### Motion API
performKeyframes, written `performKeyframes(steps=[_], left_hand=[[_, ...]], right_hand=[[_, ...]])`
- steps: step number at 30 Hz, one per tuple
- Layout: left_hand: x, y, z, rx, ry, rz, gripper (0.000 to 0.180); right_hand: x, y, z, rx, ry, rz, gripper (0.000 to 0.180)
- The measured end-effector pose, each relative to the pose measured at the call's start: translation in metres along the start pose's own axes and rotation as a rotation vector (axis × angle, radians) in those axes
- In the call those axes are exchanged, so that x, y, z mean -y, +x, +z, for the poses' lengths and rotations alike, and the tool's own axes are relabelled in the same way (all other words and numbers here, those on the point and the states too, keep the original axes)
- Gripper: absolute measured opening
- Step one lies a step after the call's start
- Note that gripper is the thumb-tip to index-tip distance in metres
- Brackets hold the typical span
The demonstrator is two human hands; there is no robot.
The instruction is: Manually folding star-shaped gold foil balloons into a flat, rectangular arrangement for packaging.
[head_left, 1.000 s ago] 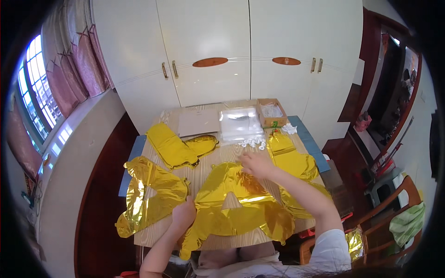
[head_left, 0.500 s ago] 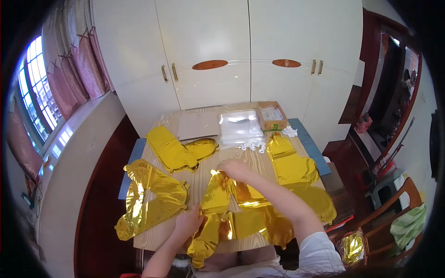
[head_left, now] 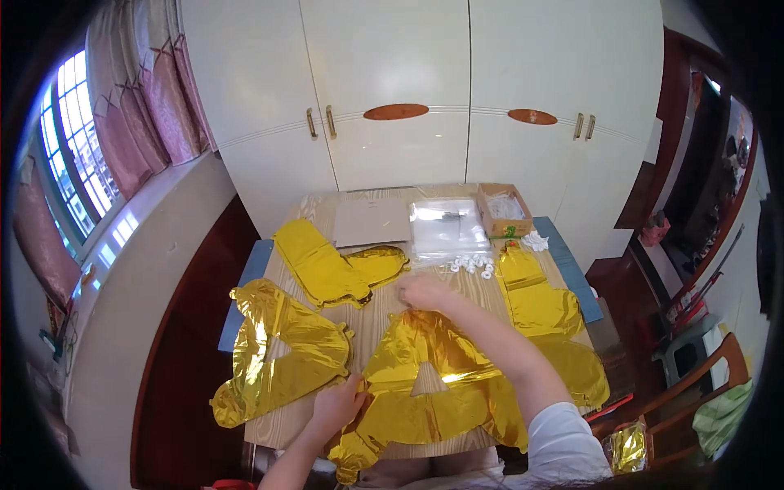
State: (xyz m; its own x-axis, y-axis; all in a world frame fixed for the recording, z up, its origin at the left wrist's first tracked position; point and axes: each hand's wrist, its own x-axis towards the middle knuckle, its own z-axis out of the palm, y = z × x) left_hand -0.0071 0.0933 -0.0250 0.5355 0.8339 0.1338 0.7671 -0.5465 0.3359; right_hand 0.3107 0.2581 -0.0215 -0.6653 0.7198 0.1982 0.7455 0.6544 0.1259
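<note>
In front of me lies a flat, uninflated gold foil balloon [head_left: 416, 351] with a small triangular gap, shaped like a letter A. My left hand [head_left: 337, 403] is closed on its left edge, near the lower corner. At its top end my right hand [head_left: 423, 292] has its fingers pressed together on the foil; the fingertips are partly hidden. Beside my left hand rests another flat gold foil balloon [head_left: 286, 351]. Farther back on the left is a folded gold foil balloon [head_left: 314, 265], and more gold foil [head_left: 543, 310] spreads beyond my right forearm.
At the back of the wooden table [head_left: 376, 327] are a grey-brown cardboard sheet [head_left: 371, 222], clear plastic bags [head_left: 445, 229] and a cardboard box [head_left: 505, 211]. Small white rings [head_left: 474, 265] lie near the bags. A chair [head_left: 719, 363] stands at the right, white cabinets [head_left: 392, 65] behind.
The balloon's upper part has been spread out to the right, and its gap now shows as a smaller triangle. Both hands stay on the foil. The view has shifted slightly.
</note>
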Motion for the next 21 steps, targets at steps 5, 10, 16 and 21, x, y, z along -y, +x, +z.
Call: performKeyframes(steps=[5, 10, 16, 21], left_hand=[[-0.003, 0.002, -0.001, 0.025, -0.001, -0.002, 0.032], [0.005, 0.007, 0.007, -0.051, -0.003, 0.031, 0.031], [0.0, 0.007, 0.004, -0.034, 0.045, 0.021, 0.031], [-0.005, 0.002, -0.012, -0.009, 0.229, 0.009, 0.031]], right_hand=[[-0.023, -0.01, 0.006, 0.071, 0.0, 0.202, 0.017], [-0.031, 0.001, 0.007, 0.047, -0.014, 0.262, 0.019], [-0.007, -0.017, -0.012, -0.124, 0.147, 0.439, 0.019], [0.041, -0.129, -0.063, -0.146, 0.3, 0.343, 0.027]])
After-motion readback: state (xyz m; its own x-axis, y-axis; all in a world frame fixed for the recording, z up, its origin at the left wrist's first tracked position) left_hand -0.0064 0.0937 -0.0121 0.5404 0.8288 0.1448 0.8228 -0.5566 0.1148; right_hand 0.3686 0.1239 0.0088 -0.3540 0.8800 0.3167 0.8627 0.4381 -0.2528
